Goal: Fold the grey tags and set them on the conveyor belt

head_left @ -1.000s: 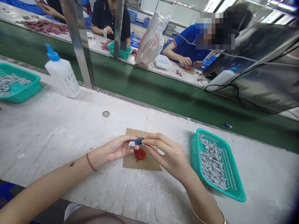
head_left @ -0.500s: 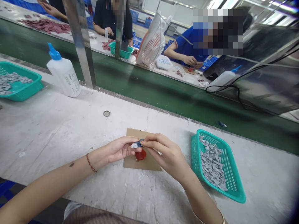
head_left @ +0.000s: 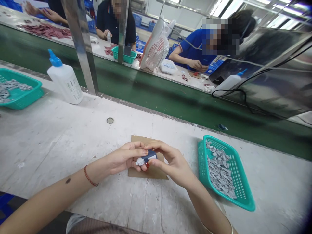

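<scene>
Both hands hold a small dark-blue and white piece (head_left: pixel 151 155) above a square of brown cardboard (head_left: pixel 138 173). My left hand (head_left: pixel 124 157) is closed on its left end, with the thumb on top of the blue part. My right hand (head_left: pixel 175 161) pinches the right end, fingertips at the back and thumb at the front. The piece's white tip points left. Under the fingers a bit of a red thing (head_left: pixel 147 165) shows; most of it is hidden.
A green basket (head_left: pixel 243 191) of small grey-white pieces stands right, another green basket (head_left: pixel 31 97) left. Beside that is a white bottle (head_left: pixel 67 85) with a blue cap. A bottle cap (head_left: pixel 110 120) lies mid-table. Beyond the green belt (head_left: pixel 146 94), other people work.
The blue and white piece has been turned, and more of its blue side shows. My right thumb has come round to its front. The hands now cover most of the red thing.
</scene>
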The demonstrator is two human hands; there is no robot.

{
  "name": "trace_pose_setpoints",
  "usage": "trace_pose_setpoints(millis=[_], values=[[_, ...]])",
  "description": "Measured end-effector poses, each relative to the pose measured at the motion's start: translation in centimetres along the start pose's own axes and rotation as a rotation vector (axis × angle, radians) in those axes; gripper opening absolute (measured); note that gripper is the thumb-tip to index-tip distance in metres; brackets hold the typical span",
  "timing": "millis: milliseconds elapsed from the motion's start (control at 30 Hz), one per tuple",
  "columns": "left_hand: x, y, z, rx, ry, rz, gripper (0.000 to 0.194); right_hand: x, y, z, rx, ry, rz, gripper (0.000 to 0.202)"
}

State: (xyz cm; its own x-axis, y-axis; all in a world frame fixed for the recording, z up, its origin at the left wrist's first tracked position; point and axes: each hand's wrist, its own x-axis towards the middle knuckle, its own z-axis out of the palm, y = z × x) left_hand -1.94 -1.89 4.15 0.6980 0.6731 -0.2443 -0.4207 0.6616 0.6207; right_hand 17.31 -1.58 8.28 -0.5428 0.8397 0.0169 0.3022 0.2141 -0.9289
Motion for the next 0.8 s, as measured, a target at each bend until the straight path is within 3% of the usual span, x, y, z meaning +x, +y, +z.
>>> trace_pose_setpoints(millis=[200,400,500,633,800], values=[[-0.1,0.1,-0.1,0.118,0.035,0.019,0.030,-0.3,0.0,0.7,0.079,0.067,-0.013,0.022],[-0.1,0.2,0.2,0.262,0.073,0.142,0.030,-0.4,-0.5,1.0,-0.156,0.172,-0.161,0.025],[-0.1,0.2,0.5,0.276,0.094,0.154,0.037,-0.3,-0.8,0.7,-0.196,0.139,-0.181,0.035],[0.0,0.2,0.5,0.321,0.105,0.175,0.035,-0.2,-0.9,0.2,-0.081,0.036,-0.172,0.035],[-0.2,0.2,0.9,0.507,0.083,0.238,0.041,-0.3,-0.5,0.4,-0.060,0.135,-0.134,0.031]])
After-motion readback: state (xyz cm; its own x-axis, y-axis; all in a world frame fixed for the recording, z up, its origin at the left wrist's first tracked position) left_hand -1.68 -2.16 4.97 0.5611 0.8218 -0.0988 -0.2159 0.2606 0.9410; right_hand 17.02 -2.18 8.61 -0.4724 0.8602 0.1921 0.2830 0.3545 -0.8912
